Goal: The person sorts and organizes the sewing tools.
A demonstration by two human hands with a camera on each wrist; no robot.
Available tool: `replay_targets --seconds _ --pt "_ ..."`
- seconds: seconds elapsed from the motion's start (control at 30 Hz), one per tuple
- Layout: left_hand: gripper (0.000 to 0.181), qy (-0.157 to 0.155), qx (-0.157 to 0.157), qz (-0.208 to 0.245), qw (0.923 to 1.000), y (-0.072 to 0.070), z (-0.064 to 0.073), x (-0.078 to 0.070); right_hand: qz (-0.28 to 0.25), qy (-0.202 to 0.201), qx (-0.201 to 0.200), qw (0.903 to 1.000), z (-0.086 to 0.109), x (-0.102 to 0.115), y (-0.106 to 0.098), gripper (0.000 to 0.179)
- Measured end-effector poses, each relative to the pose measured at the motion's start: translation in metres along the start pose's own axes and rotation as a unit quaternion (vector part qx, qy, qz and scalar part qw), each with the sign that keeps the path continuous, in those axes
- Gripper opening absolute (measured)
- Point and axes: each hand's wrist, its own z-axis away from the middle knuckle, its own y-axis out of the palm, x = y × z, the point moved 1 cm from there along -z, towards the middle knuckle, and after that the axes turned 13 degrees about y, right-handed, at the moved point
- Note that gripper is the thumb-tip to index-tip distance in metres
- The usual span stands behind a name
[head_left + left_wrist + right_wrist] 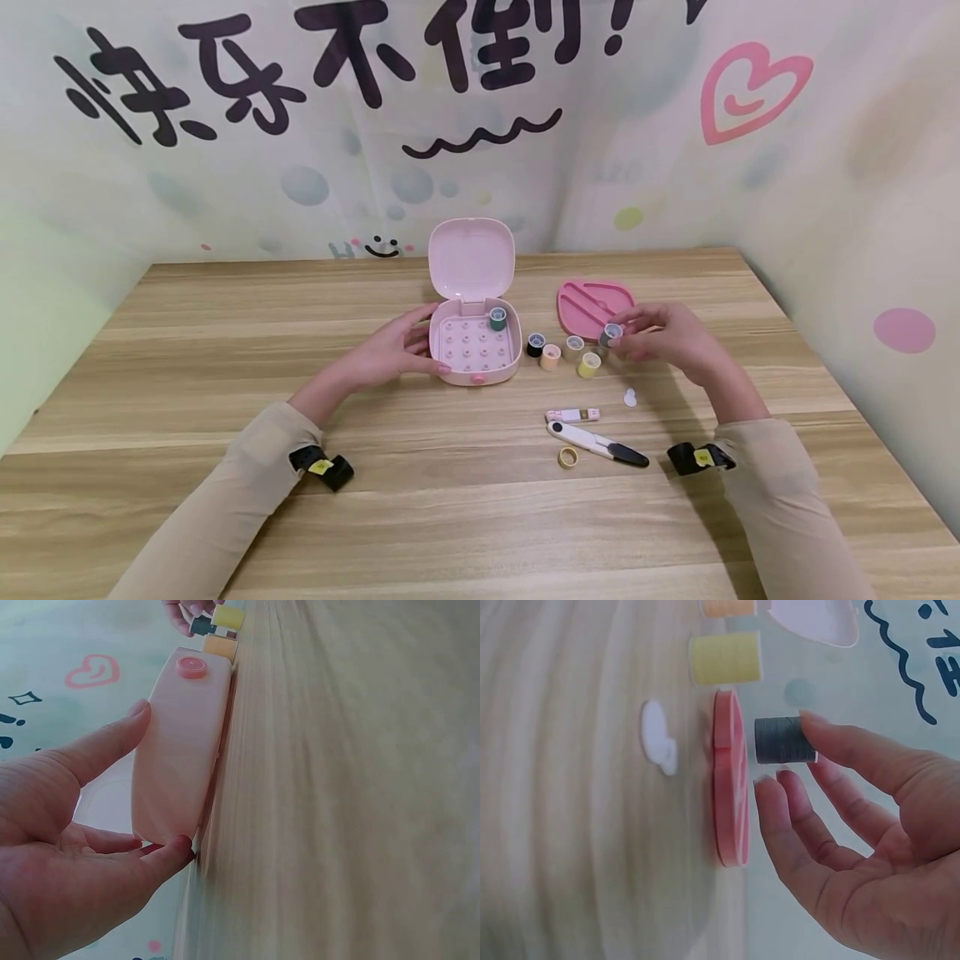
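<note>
From my head view, the person's left hand (pixel 390 352) is at the left side of the pink sewing box (pixel 459 377), which stands on the wooden tabletop (pixel 420 517) with its lid (pixel 471 258) raised. Inside, rows of pegs (pixel 467 339) show, and a green thread spool (pixel 498 320) sits in the back right corner. Over to the right, I have the right hand (pixel 670 335) with its grip pinching the grey thread spool (pixel 612 332) near the front edge of the pink tray (pixel 581 315). Between box and hand stand black (pixel 536 346), peach (pixel 551 358), beige (pixel 574 348) and yellow (pixel 589 365) thread spools; nearer me lie a small white piece (pixel 630 397), a patterned strip (pixel 572 415), a white-and-black cutter (pixel 596 442) and a gold ring (pixel 567 457). My left wrist view shows the left grip holding the box's end: the thumb (pixel 112 746) touches its upper edge and a fingertip meets the lower corner, well apart from the round pink button (pixel 192 667) on its front. On my right wrist view, the grey spool is held between thumb and fingers, raised clear of the tabletop, with the tray just beside it and the yellow spool near.
</note>
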Motion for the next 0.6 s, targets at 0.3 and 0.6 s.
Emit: replay_targets --seconds 0.3,0.6 --pt "0.095 0.000 -0.002 -0.002 1.0000 0.001 0.000 -0.001 0.036 -0.029 -0.036 0.9983 0.005 0.013 -0.002 0.041" --pt "0.096 -0.002 -0.003 -0.011 0.9999 0.001 0.001 -0.001 0.057 -0.033 -0.051 0.9965 0.008 0.031 0.003 0.041"
